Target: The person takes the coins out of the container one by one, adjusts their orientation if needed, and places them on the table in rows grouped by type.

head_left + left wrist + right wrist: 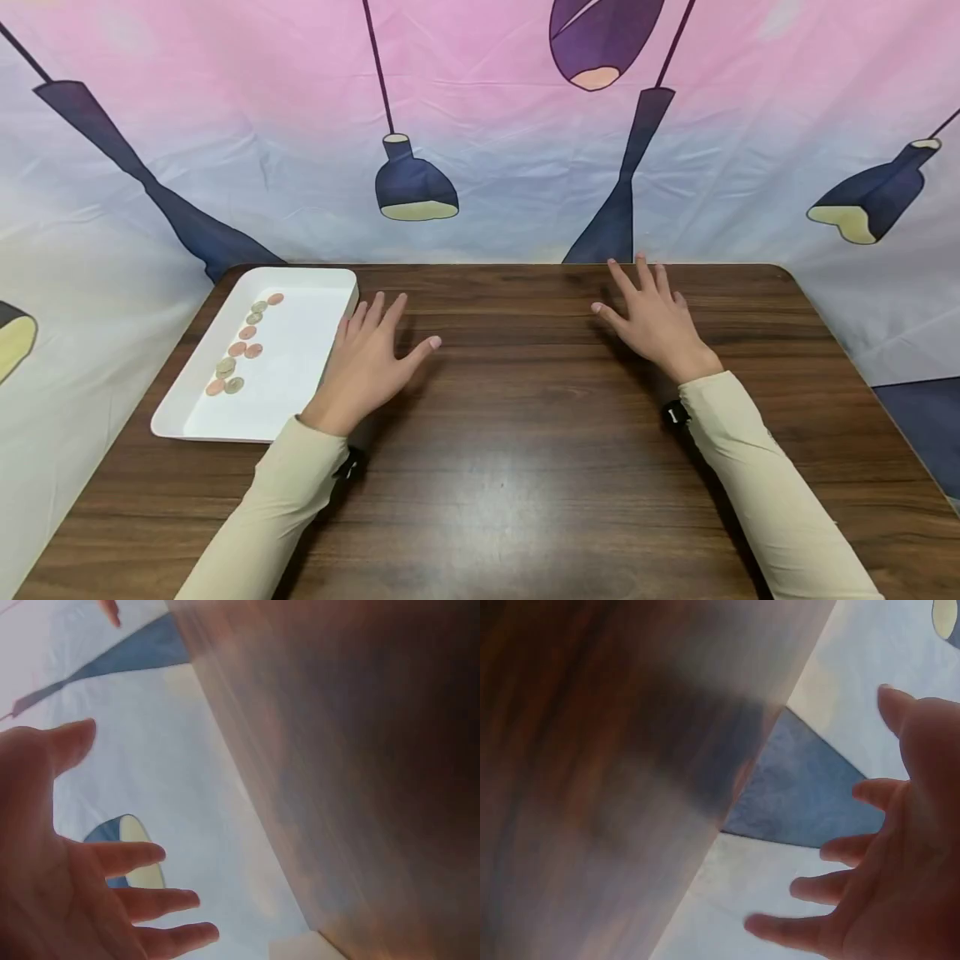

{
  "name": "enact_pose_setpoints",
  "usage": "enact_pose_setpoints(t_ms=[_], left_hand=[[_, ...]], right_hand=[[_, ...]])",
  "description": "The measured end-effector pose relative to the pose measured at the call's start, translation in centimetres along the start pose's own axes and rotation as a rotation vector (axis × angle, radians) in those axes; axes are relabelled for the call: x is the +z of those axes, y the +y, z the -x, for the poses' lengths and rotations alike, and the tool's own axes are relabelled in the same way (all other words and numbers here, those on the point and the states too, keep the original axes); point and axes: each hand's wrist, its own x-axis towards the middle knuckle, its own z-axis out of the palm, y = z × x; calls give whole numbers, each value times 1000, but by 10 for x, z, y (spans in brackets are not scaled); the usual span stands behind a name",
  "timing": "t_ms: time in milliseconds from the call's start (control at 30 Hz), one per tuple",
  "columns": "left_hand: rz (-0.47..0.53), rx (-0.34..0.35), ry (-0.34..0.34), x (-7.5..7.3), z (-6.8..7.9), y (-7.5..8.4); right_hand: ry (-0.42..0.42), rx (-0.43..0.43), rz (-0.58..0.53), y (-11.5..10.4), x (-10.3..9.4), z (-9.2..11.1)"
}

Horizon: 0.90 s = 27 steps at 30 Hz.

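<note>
My left hand (365, 364) is spread palm down beside the right side of a white tray (168, 421), overlapping its edge in the head view. Its fingers are fairly straight and hold nothing. In the tray, several copper and silver coins (247, 332) lie in a loose line along the left side. Farther right, my right hand (660, 327) hovers over the far part of the table, fingers spread and nothing in the grasp. Both wrist views show the palms with fingers apart, the left hand (71, 892) and the right hand (900, 870) each above the table surface.
The dark wood table (495, 433) reaches back to a patterned cloth backdrop (487, 183) with painted lamps, right behind its far edge. Black straps with small devices sit on both wrists, below light sleeves (765, 467).
</note>
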Motion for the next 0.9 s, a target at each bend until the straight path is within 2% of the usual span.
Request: enact_pose_setpoints(t_ms=[133,267,400,533,600,733,900], left_hand=[[29,25,60,-6,23,0],[92,50,126,-9,53,-3],[202,-1,192,-12,88,-7],[288,-121,287,-16,116,-11],[324,-198,313,-18,126,-14],[404,-345,336,-20,139,-24],[578,-519,440,-23,151,-46]], right_hand=[[24,-37,-14,-6,1,2],[38,-82,-55,-13,5,6],[45,-111,-73,-20,8,8],[53,-115,-77,-25,9,8],[51,-114,-81,-27,10,8],[49,-114,-91,-31,12,8],[47,-132,-96,-37,12,6]])
